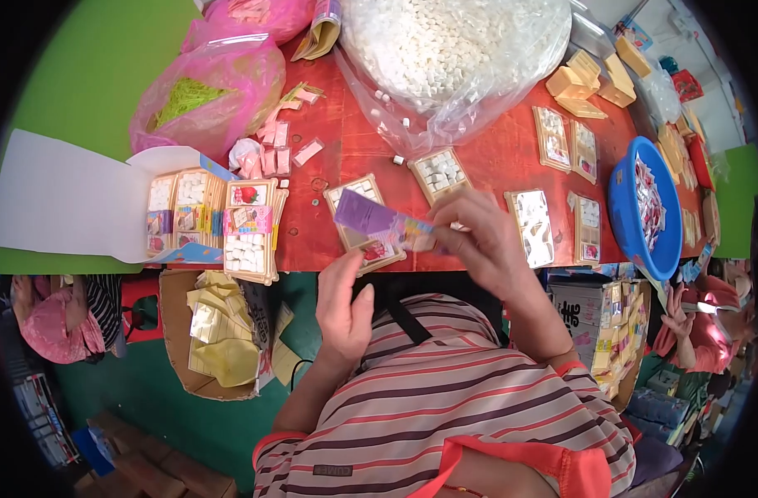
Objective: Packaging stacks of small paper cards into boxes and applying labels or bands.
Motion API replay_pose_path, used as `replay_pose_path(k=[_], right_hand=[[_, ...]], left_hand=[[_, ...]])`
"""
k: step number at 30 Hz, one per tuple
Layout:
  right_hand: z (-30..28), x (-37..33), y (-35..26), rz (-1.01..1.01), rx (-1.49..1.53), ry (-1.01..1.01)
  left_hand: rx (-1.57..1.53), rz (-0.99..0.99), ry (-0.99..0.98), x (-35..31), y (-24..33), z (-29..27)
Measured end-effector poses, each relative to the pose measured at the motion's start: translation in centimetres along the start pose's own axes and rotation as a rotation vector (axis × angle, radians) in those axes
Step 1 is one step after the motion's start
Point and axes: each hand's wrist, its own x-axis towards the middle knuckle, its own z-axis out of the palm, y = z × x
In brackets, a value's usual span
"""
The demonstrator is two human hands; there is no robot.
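Note:
My right hand (483,241) pinches one end of a purple printed paper strip (369,217), which reaches leftward over a shallow wooden-coloured tray (343,236). White pieces and a strawberry-printed packet show in that tray, partly covered by the strip. Just below the tray, by the table's front edge, my left hand (344,311) is open, its fingers stretched out and thumb apart. Beyond my right hand lies another tray (420,184) filled with small white cubes; my fingers hide its near end.
An open white box (80,195) and stacked filled trays (248,249) stand at left. Small pink packets (277,158) lie behind them. A large clear bag of white cubes (454,58) fills the back. At right are more filled trays (532,228) and a blue basin (621,203) of packets.

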Motion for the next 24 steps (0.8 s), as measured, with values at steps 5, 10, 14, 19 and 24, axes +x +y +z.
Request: replay_pose_path(k=[5, 10, 14, 19, 24], right_hand=[[0.8, 4.0, 1.3, 0.263, 0.363, -0.12], [3.1, 6.6, 3.9, 0.117, 0.335, -0.387], [4.2, 6.8, 3.6, -0.018, 0.202, -0.57], [5.0, 5.9, 3.9, -0.19, 0.079, -0.509], [5.3, 6.0, 4.5, -0.073, 0.036, -0.545]], left_hand=[[0.42, 0.239, -0.109, 0.6, 0.0, 1.3], [0.195, 0.38, 0.074, 0.4, -0.2, 0.5], [0.078, 0.098, 0.397, -0.3, -1.3, -1.2], [-0.149, -0.319, 0.167, 0.6, -1.9, -3.2], [-0.193, -0.433, 0.134, 0.2, -3.1, -2.6]])
